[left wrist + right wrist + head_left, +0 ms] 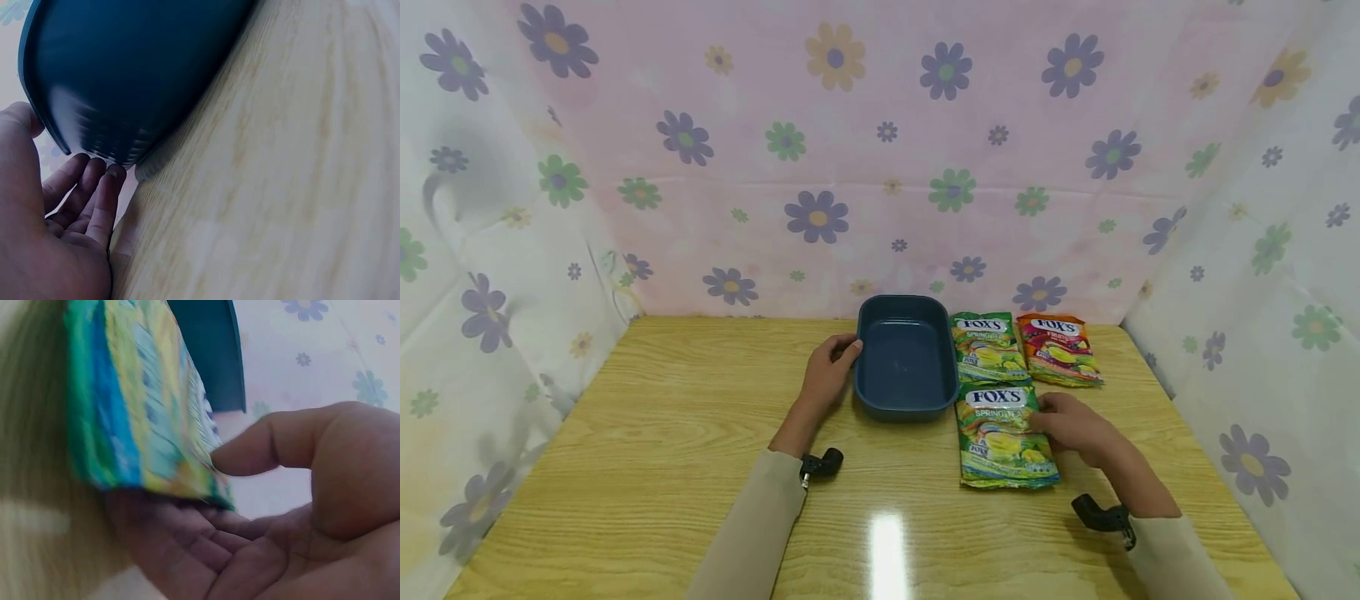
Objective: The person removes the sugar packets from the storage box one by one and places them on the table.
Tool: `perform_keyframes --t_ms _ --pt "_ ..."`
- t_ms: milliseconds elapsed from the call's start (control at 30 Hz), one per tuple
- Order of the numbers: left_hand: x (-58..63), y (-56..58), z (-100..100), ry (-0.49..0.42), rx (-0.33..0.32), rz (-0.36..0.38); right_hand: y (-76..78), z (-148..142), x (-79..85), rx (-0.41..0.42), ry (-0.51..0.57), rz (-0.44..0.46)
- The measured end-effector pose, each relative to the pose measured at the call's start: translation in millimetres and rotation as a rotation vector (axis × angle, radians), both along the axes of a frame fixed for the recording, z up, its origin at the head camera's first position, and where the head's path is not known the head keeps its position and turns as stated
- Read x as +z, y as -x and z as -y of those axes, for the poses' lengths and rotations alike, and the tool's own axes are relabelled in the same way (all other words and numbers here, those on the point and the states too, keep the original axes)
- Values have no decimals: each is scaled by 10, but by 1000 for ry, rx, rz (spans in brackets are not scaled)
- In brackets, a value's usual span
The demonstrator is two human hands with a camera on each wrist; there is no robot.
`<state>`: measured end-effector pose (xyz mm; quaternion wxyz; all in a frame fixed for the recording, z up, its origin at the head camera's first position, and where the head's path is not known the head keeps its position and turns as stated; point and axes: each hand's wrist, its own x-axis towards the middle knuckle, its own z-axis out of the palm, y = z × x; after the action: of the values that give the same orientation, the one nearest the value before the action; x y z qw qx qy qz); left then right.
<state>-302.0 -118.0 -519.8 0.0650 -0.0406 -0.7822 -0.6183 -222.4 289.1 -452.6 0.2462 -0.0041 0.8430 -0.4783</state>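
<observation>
A dark blue plastic basin (904, 367) stands on the wooden table, and its inside is bare. At its left rim my left hand (829, 372) holds it, thumb at the rim and fingers against the outer wall, as the left wrist view of the basin (137, 56) also shows. My right hand (1075, 425) grips the right edge of a green FOX'S Spring Tea candy bag (996, 446). In the right wrist view the thumb lies on the front of this candy bag (147, 406), while the other fingers reach under it, partly hidden.
Behind the gripped bag lies another green FOX'S candy bag (987, 348), right beside the basin. A red-orange FOX'S Fruits candy bag (1060, 348) is to its right. Flowered cloth (887, 167) walls the table (700, 433) at the back and both sides.
</observation>
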Motion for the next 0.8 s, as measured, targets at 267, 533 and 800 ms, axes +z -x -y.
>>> perform_keyframes --t_ms 267,533,800 --pt "2 8 -4 -1 10 1 -27 -31 50 -10 -127 -153" --pt "-9 7 0 -11 29 -18 -29 8 17 -60 -301 -387" --pt "4 -44 29 -31 27 -25 -15 84 -35 -128 -307 -670"
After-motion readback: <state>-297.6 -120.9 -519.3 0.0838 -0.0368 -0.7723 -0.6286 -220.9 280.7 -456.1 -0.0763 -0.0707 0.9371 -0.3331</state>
